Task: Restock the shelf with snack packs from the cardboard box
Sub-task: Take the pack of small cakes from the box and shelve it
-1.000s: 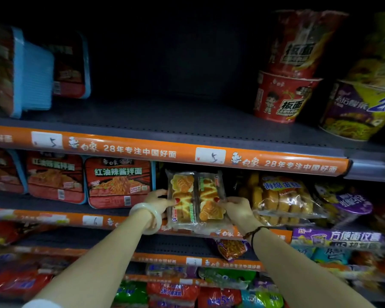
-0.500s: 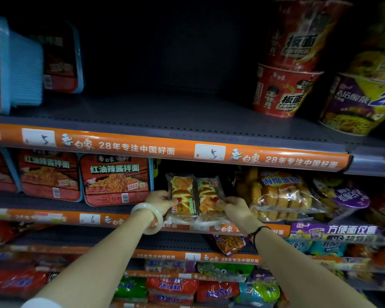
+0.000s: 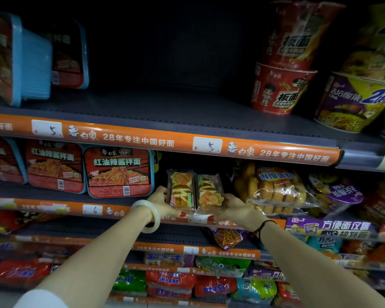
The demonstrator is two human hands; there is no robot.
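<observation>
My left hand (image 3: 162,204) and right hand (image 3: 236,208) grip the snack packs (image 3: 193,191) beside the cake bag (image 3: 273,187); an uneven shove could topple them.

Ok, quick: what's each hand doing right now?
Left hand: holding the left snack pack at its lower edge.
Right hand: holding the right snack pack, which sits side by side with the other.
</observation>
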